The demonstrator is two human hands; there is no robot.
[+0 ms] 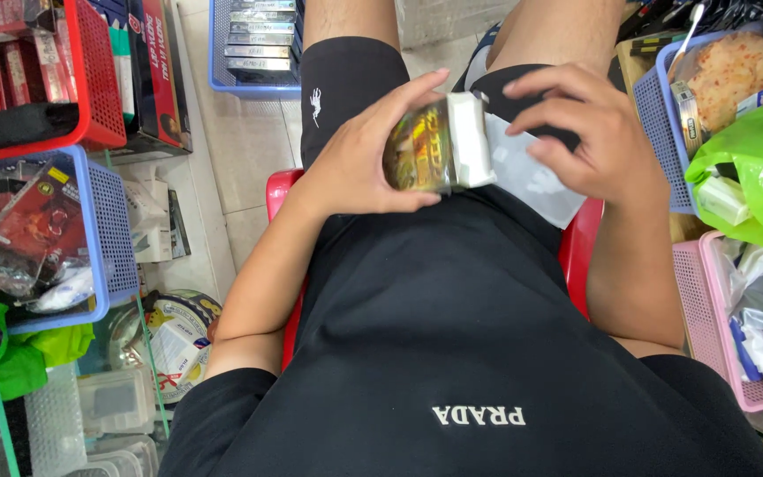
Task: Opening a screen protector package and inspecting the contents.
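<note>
Crowded baskets flank a red chair [586,240]. Left hand [359,155] is closed round a foil-wrapped pack [426,146]; right hand [580,132], fingers loosely curled, touches a white sheet [532,177], wrapping unfinished.

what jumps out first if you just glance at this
Dead centre, the left hand grips a small jar with a white lid over the lap, while the right hand rests on a white pouch beside it. A bright green bag glows at the right edge, and a red basket sits top left.
</note>
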